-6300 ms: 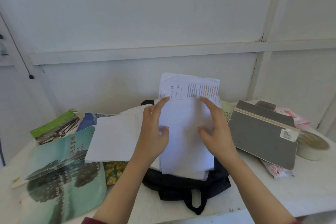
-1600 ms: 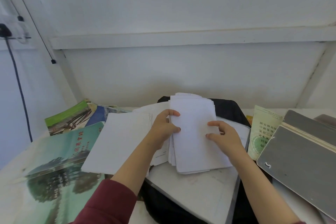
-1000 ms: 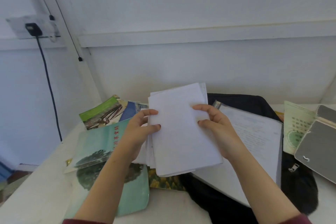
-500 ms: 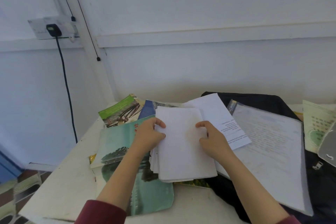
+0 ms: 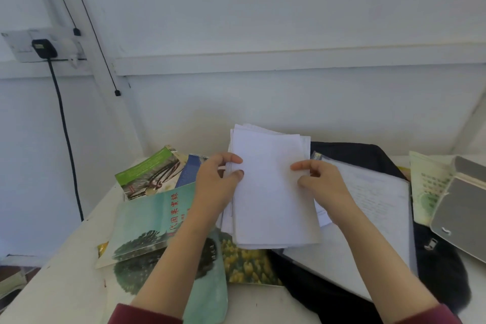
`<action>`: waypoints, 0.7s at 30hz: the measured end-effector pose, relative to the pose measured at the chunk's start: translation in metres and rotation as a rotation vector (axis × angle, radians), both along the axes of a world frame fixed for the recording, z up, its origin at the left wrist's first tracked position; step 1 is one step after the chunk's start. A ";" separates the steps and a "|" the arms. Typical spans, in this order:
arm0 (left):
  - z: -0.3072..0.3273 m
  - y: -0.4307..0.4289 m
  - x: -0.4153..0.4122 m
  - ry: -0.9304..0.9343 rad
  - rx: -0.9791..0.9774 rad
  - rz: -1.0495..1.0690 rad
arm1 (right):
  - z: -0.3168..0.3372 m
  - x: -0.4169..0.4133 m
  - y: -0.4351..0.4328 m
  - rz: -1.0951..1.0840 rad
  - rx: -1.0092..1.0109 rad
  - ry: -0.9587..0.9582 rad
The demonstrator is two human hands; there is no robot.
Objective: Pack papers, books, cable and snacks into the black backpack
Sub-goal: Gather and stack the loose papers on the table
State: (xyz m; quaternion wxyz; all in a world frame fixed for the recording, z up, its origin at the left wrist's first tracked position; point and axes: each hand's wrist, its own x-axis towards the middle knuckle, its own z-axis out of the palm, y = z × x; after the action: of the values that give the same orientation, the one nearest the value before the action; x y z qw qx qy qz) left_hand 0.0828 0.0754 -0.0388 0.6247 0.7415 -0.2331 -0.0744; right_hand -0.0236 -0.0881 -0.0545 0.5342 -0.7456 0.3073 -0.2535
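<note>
Both my hands, left (image 5: 213,183) and right (image 5: 322,183), grip closed on the paper stack (image 5: 273,189); books (image 5: 157,221) lie left, a document sleeve (image 5: 368,218) covers the black backpack (image 5: 444,273) on the counter (image 5: 71,279)

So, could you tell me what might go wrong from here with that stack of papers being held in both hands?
1. The paper stack has uneven edges and is pinched only at its sides by the left hand and right hand, so sheets could slip out.
2. A large sheet lies on the black backpack; I cannot see an opening, so the papers may crumple going in.
</note>
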 end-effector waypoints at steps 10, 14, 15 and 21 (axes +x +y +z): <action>-0.046 -0.068 -0.014 0.083 0.079 0.067 | -0.010 0.015 -0.065 0.066 -0.228 0.314; -0.066 -0.077 -0.021 -0.013 0.331 0.051 | -0.027 0.015 -0.076 0.129 -0.360 0.498; -0.069 -0.078 -0.022 -0.062 0.406 0.072 | -0.030 0.014 -0.078 0.155 -0.352 0.513; -0.064 -0.083 -0.033 0.081 0.363 0.141 | -0.038 0.012 -0.082 0.210 -0.181 0.411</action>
State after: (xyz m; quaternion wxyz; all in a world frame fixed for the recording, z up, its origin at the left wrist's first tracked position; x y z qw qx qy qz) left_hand 0.0493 -0.0077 -0.1024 0.4932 0.8530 -0.1378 -0.1010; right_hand -0.0114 -0.1705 -0.0929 0.4152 -0.8541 0.3062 -0.0661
